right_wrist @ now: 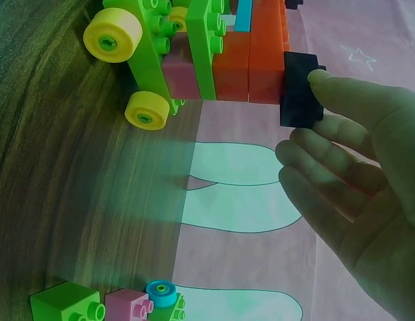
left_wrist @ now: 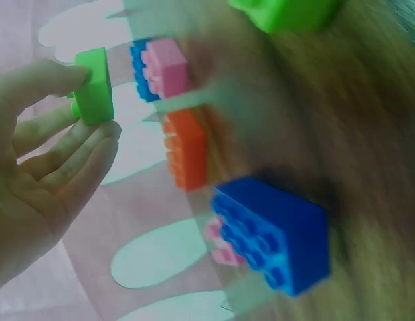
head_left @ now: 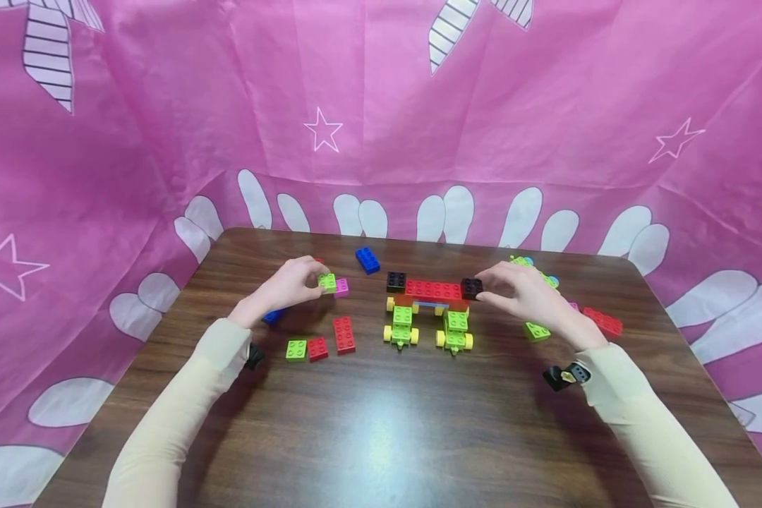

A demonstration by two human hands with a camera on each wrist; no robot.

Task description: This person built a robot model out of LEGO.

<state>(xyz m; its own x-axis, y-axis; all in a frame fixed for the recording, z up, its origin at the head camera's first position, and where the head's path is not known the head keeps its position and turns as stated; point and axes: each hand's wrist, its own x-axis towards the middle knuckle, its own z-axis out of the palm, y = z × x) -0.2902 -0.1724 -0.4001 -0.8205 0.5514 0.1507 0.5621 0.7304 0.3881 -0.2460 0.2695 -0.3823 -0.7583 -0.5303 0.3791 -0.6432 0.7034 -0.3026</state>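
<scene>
My left hand (head_left: 294,282) pinches a light green toy brick (left_wrist: 96,90) between thumb and fingers, raised above the table on the left of the assembled bricks. My right hand (head_left: 523,291) has its thumb and fingertips on a black brick (right_wrist: 300,90). That black brick sits at the right end of a red brick layer (head_left: 433,290), the top of a built vehicle. Another black brick (head_left: 396,281) is at the left end. Below, two green wheeled bases (head_left: 456,321) with yellow wheels (right_wrist: 114,35) carry the build.
Left of the build lie a green brick (head_left: 296,351), two red bricks, and a dark blue brick (left_wrist: 278,234) below the left hand. Farther back is a blue brick (head_left: 367,260). On the right are a red brick (head_left: 602,322) and several green pieces. A pink curtain (head_left: 381,106) hangs behind the table.
</scene>
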